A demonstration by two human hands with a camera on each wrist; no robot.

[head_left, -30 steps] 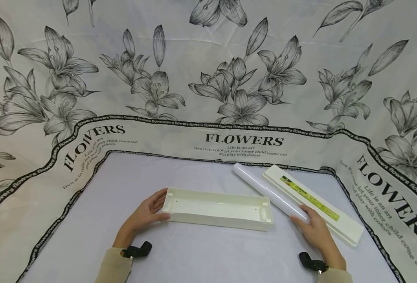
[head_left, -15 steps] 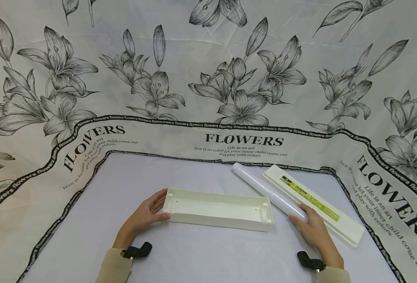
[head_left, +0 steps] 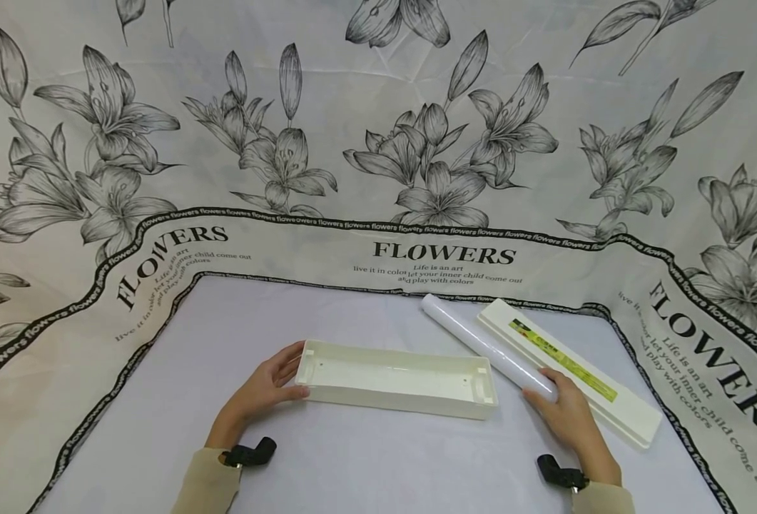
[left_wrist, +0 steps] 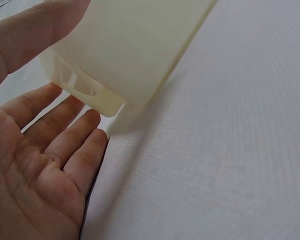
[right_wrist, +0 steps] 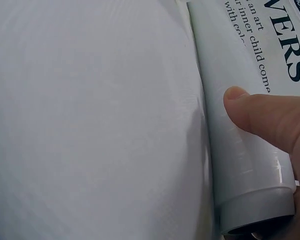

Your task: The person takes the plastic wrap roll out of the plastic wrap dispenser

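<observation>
A long cream plastic box (head_left: 396, 382), its top uncovered, lies across the middle of the table. My left hand (head_left: 261, 385) holds its left end, thumb against the near side and fingertips at the end wall. In the left wrist view, the fingers (left_wrist: 70, 135) are only slightly bent beside a slot in that end. My right hand (head_left: 569, 412) grips the near end of a glossy white roll of plastic wrap (head_left: 481, 343). The thumb lies along the roll (right_wrist: 245, 150) in the right wrist view, above its hollow core end; the other fingers are mostly hidden.
Right of the roll lies a long cream lid (head_left: 635, 421) with a yellow-green label (head_left: 564, 360), slanting the same way. White cloth (head_left: 378, 464) covers the table. A flower-printed curtain (head_left: 442, 257) rises around its back and sides.
My right hand has shifted very slightly left and up, still gripping the roll. The left hand, box and lid stay in place.
</observation>
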